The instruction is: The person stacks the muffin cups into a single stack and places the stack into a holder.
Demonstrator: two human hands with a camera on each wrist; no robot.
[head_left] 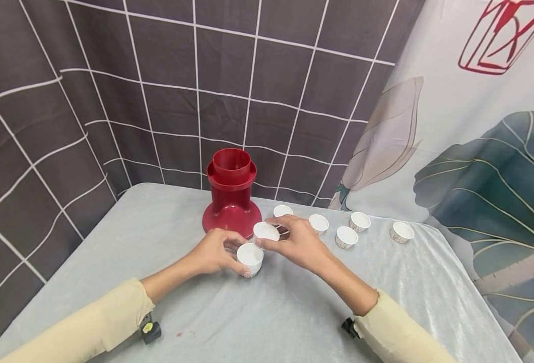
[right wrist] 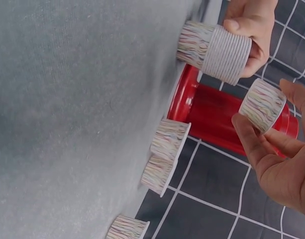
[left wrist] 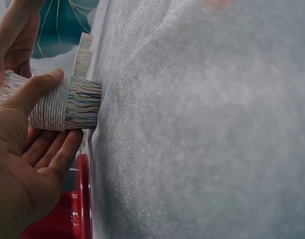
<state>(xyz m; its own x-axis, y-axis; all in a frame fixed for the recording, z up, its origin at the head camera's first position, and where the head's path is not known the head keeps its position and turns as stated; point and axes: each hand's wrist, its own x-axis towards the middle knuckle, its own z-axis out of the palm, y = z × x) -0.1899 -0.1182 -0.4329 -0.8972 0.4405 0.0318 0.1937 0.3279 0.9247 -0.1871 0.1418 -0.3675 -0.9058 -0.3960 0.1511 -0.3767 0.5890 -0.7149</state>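
Note:
My left hand grips a stack of nested paper baking cups, patterned with colored wavy lines. In the left wrist view the stack stands base-down on the cloth, thumb on one side and fingers around the other. Just above and right of it, my right hand pinches a single paper cup between thumb and fingers. The right wrist view shows this cup upright and apart from the stack. Behind both hands stands a red plastic piece with a round base and an open tube on top.
Several single paper cups stand on the right back of the table, among them a far-right cup and a nearer cup. A grey cloth covers the table. Dark gridded curtain hangs behind, with a printed white curtain at right.

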